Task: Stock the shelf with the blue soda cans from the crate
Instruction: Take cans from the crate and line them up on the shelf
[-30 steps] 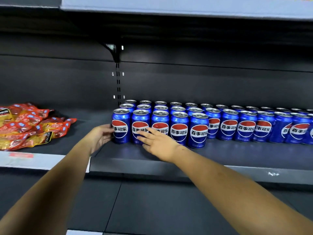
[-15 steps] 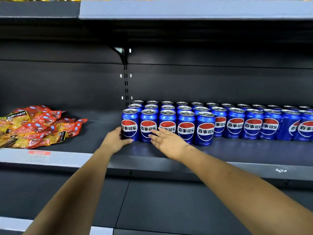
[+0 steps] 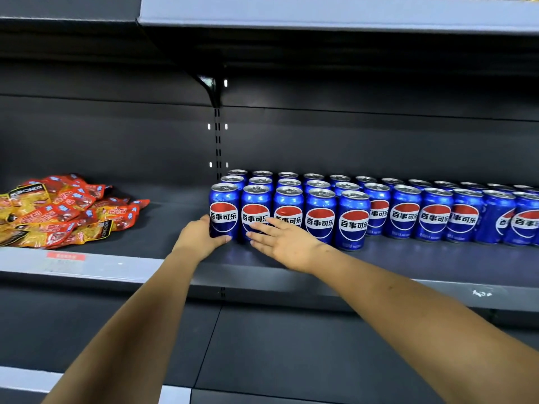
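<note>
Blue soda cans crowding shelf, left hand gripping end can, right hand spread flat

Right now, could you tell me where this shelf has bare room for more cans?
Bare shelf lies between the snack packets and the leftmost can. A strip runs before the right-hand cans. The can block is packed to the back.

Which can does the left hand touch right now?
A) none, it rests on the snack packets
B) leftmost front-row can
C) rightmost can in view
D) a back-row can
B: the left hand wraps round the base of the leftmost front-row can, far from the snack packets.
</note>
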